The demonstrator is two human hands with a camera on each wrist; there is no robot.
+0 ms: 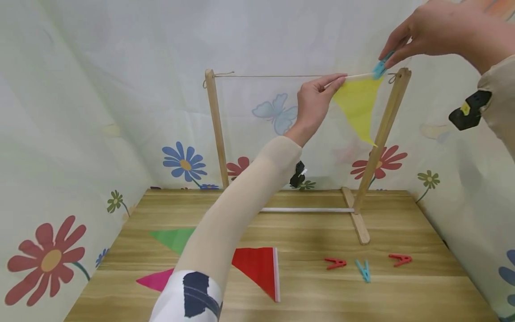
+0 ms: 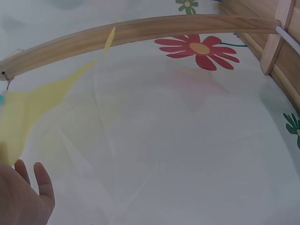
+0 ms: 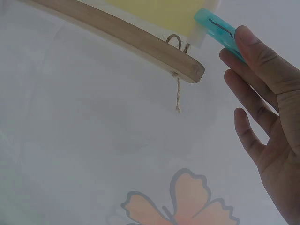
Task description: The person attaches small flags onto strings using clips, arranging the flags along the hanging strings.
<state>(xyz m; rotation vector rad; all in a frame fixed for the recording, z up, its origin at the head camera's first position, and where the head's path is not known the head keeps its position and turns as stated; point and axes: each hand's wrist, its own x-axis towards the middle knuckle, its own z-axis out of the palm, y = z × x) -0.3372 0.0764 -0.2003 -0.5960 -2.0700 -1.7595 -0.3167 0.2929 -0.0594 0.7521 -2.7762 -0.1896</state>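
Observation:
A yellow triangular pennant (image 1: 360,105) hangs point down at the right end of a string (image 1: 265,76), which runs between two wooden posts. My left hand (image 1: 315,100) pinches the pennant's upper left corner at the string, between thumb and fingers. At the opposite top corner, my right hand (image 1: 438,33) pinches a light blue clothespin (image 1: 380,69). In the right wrist view the front end of the clothespin (image 3: 215,28) meets the pennant's pale top edge; whether its jaws grip the string cannot be told. The left wrist view shows the pennant (image 2: 47,103) beside my fingers.
The right post (image 1: 382,134) stands on a wooden foot (image 1: 356,217), with a white rod (image 1: 307,209) along the bottom. On the table lie a green pennant (image 1: 173,239), a pink one (image 1: 154,280), a red one (image 1: 259,268), two red clothespins (image 1: 335,263) and a blue clothespin (image 1: 363,271).

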